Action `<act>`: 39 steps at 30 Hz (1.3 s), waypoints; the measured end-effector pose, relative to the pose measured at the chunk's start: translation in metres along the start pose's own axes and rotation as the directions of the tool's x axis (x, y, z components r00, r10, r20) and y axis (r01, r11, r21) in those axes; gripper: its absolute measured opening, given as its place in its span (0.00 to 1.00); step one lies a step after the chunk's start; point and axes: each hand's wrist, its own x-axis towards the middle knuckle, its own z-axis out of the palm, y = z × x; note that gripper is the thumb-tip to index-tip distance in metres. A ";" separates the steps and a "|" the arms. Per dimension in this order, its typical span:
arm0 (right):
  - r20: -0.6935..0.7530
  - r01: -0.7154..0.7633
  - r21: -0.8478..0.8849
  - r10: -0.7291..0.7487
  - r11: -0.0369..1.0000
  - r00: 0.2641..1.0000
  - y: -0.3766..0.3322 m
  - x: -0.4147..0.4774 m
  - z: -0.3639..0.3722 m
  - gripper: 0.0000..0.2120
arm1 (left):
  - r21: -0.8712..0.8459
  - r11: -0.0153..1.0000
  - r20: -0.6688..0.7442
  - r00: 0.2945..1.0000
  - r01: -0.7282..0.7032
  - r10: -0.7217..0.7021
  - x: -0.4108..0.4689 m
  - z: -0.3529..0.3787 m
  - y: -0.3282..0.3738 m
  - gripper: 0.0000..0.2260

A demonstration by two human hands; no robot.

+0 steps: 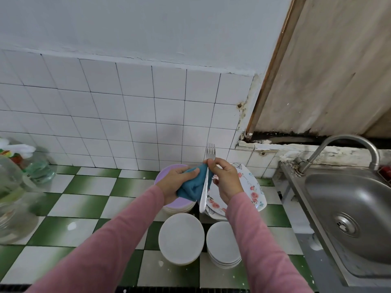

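We hold a silver metal fork [204, 193] upright above stacked round white plates [181, 237] — our right hand [227, 180] pinches its neck steady so our left hand [172, 183], gripping a blue cloth [192, 188], can wipe the handle.

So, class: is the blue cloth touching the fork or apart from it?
Touching. The head view shows the blue cloth, gripped in the left hand, lying against the handle of the fork with no gap; the right hand pinches it below the tines.

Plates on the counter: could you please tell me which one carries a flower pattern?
The floral plate, partly hidden by the right hand, bears pink flowers; the lilac plate, left white stack and right white stack are plain.
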 end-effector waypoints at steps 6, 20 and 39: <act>-0.081 -0.038 0.192 0.054 0.981 0.995 -0.002 0.004 -0.006 0.09 | -0.004 0.999 -0.044 0.998 0.049 -0.049 -0.002 -0.005 -0.006 0.15; 0.243 0.342 -0.849 -0.276 0.403 0.930 0.033 -0.016 0.010 0.35 | -0.331 0.939 -0.325 0.945 -0.097 -0.017 0.009 0.007 0.005 0.16; 0.221 -0.019 -0.109 0.043 0.994 0.974 0.001 -0.018 0.006 0.09 | -0.251 0.963 -0.180 0.982 -0.097 0.052 -0.004 0.003 0.011 0.19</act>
